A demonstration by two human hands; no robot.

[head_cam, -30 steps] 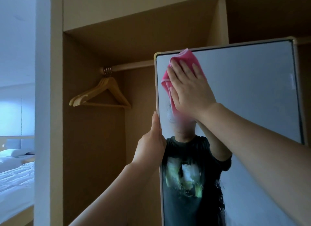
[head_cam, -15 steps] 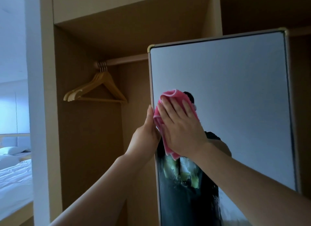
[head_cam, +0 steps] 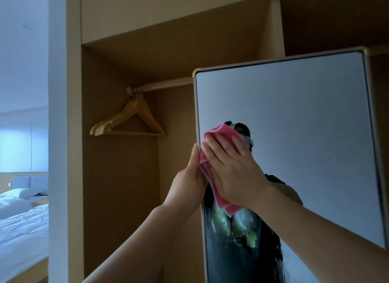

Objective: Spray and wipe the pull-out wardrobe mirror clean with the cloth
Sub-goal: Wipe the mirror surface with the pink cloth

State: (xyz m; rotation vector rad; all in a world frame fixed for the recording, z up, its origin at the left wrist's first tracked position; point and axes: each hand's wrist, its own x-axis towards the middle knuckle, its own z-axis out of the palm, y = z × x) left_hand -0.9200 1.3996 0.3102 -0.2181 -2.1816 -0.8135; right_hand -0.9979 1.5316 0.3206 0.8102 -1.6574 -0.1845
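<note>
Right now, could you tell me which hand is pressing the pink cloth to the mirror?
The right hand, spread flat over the cloth on the glass; the left hand only grips the left edge of the mirror.

Mirror (head_cam: 305, 124): 1, right of frame. Pink cloth (head_cam: 223, 131): 1. Hands: 2, left hand (head_cam: 187, 183) and right hand (head_cam: 233, 169). Wooden hangers (head_cam: 137, 105): 4, counted by hooks, centre left. Hanging rail (head_cam: 168, 85): 1. Bed (head_cam: 21, 230): 1, lower left.
</note>
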